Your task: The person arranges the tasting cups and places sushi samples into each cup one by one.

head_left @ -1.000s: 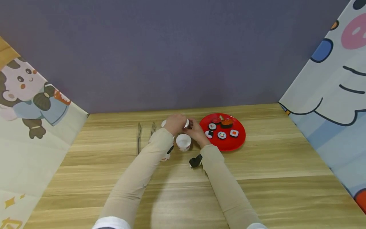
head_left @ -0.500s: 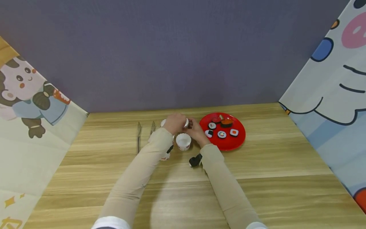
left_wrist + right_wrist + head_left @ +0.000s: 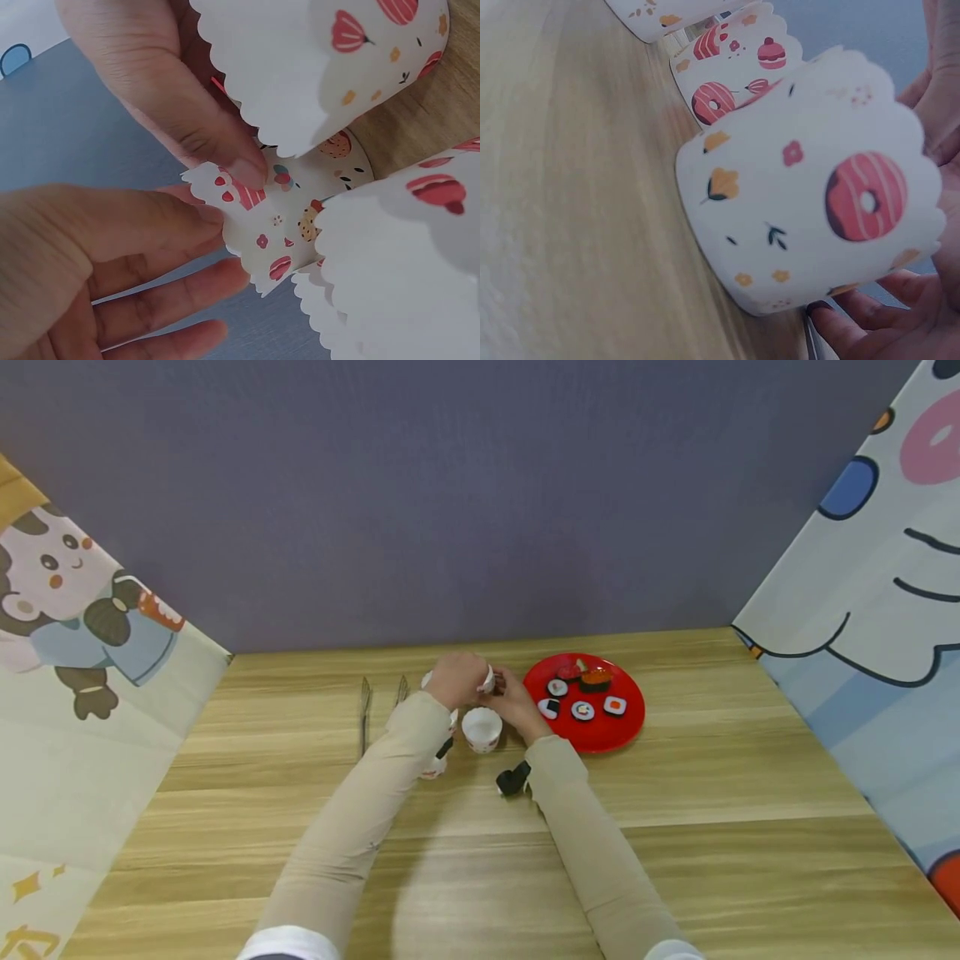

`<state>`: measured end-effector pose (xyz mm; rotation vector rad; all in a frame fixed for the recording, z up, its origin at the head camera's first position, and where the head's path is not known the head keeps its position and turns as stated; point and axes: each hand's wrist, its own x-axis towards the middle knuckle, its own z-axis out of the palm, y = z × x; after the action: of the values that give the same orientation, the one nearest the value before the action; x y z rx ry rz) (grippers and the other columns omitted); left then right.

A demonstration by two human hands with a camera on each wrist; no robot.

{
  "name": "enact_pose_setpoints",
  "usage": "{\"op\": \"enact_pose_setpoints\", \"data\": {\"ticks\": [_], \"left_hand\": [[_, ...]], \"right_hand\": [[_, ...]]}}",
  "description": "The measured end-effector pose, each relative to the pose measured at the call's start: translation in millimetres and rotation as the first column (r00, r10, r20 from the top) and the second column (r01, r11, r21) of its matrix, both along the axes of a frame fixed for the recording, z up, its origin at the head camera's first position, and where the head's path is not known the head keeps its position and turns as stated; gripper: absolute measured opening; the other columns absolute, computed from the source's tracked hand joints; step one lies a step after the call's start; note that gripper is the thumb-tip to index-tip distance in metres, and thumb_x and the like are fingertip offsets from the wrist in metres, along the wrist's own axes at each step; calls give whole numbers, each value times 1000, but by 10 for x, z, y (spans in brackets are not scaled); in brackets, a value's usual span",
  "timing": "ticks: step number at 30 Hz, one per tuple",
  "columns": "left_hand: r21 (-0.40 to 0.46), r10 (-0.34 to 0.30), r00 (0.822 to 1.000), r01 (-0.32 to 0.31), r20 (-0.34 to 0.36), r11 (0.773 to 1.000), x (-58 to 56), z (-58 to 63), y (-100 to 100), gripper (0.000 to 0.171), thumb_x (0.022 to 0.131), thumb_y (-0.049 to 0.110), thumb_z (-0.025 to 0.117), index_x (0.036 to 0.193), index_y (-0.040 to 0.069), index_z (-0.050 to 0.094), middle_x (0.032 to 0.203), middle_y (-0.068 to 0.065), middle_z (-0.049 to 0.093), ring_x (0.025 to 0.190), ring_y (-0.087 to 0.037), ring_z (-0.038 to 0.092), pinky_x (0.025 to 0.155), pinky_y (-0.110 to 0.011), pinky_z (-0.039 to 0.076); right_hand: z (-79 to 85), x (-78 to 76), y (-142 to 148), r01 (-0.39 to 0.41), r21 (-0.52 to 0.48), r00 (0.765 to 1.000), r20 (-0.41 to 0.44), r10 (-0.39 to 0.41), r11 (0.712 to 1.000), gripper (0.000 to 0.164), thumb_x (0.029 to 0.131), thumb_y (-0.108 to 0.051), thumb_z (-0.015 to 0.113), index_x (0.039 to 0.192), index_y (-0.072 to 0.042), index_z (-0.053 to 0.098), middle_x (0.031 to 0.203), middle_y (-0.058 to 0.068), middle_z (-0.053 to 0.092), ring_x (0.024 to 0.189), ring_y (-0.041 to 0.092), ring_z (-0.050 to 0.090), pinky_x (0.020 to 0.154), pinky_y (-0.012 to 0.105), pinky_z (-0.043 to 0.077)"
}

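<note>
Between both hands stands a paper baking cup point(image 3: 281, 214) with a scalloped rim and printed sweets and flowers. In the left wrist view its rim looks squeezed out of round. My left hand point(image 3: 457, 680) pinches the rim with thumb and forefinger, its other fingers stretched out beside it. My right hand point(image 3: 519, 706) grips the cup from the opposite side, its thumb point(image 3: 244, 169) pressed on the printed wall. Just in front of the hands, another paper baking cup point(image 3: 482, 731) stands upright on the table; in the right wrist view a printed cup point(image 3: 795, 187) partly hides the right hand.
More baking cups point(image 3: 434, 767) stand by the left forearm, which partly covers them. Two wire whisks point(image 3: 364, 710) lie to the left. At the right is a red plate point(image 3: 626, 727) with several sushi pieces point(image 3: 582, 711). A dark wall point(image 3: 480, 510) rises behind the wooden table.
The held cup is tilted slightly differently between the fingers. Both hands stay in nearly the same place; the head view has shifted a little.
</note>
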<state>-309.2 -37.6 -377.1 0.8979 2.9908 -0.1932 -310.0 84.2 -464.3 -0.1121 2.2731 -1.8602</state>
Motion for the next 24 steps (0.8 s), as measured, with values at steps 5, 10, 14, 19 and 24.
{"op": "enact_pose_setpoints", "data": {"ticks": [5, 10, 14, 19, 24], "left_hand": [[-8, 3, 1000, -3, 5, 1000, 19, 34, 12, 10, 80, 19, 75, 83, 11, 69, 83, -4, 68, 73, -18, 62, 64, -34, 53], [-6, -5, 1000, 5, -29, 1000, 35, 79, 2, 16, 76, 18, 78, 87, 9, 70, 85, -6, 69, 77, -22, 65, 66, -36, 54], [-2, -25, 997, 25, -76, 1000, 53, 122, -18, 21, 73, 19, 80, 89, 9, 70, 82, -7, 69, 74, -23, 65, 63, -36, 54], [2, -20, 991, 20, -130, 1000, 98, 173, -55, 12, 78, 10, 76, 89, 8, 70, 81, -9, 69, 70, -23, 65, 59, -36, 54], [26, 9, 988, -5, -152, 1000, 159, 253, -90, 8, 83, 2, 67, 86, 8, 71, 80, -10, 69, 69, -26, 65, 58, -38, 54]], "right_hand": [[-5, -2, 6, -7, -6, 1000, 6, 7, 1000, 58, 89, -13, 64, 139, -4, 35, 138, 16, 44, 125, 31, 45, 101, 42, 40], [16, 8, 15, -5, -3, 1000, 9, 5, 1000, 58, 89, -14, 64, 139, -5, 36, 137, 14, 45, 124, 30, 46, 101, 41, 40], [30, 16, 18, -5, -18, 1000, 0, 5, 1000, 57, 89, -12, 63, 139, -4, 36, 134, 16, 47, 120, 30, 48, 99, 41, 41], [31, 5, 15, 2, -16, 1000, 1, -2, 1000, 59, 88, -11, 65, 139, -4, 36, 132, 17, 47, 119, 30, 48, 98, 41, 42], [21, -11, 6, 8, 6, 1000, 0, -8, 1000, 60, 87, -11, 67, 138, -4, 37, 133, 16, 47, 120, 30, 47, 99, 40, 41]]}}
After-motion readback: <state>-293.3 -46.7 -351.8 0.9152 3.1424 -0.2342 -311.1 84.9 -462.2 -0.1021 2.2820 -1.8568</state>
